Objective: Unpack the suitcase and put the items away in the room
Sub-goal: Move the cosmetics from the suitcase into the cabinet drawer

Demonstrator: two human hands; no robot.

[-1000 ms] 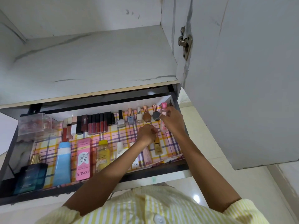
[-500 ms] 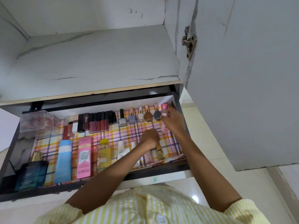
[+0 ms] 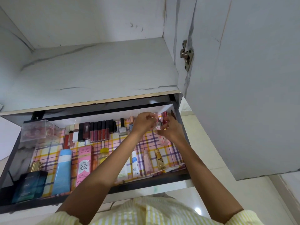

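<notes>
Your right hand (image 3: pixel 172 129) pinches a little red bottle (image 3: pixel 165 119). It stands upright at the back right corner of the drawer (image 3: pixel 146 184). Just beside it is a tall clear bottle with pink spots (image 3: pixel 162 140). Your left hand (image 3: pixel 142 123) pinches it near the top.

From my remote seat I see the left hand (image 3: pixel 143 123) and right hand (image 3: pixel 172 130) meeting at the open drawer's (image 3: pixel 154 181) back right corner. Their fingers curl round a small clear bottle (image 3: pixel 162 140) with pink print, beside the nail polishes (image 3: pixel 122 128).
</notes>
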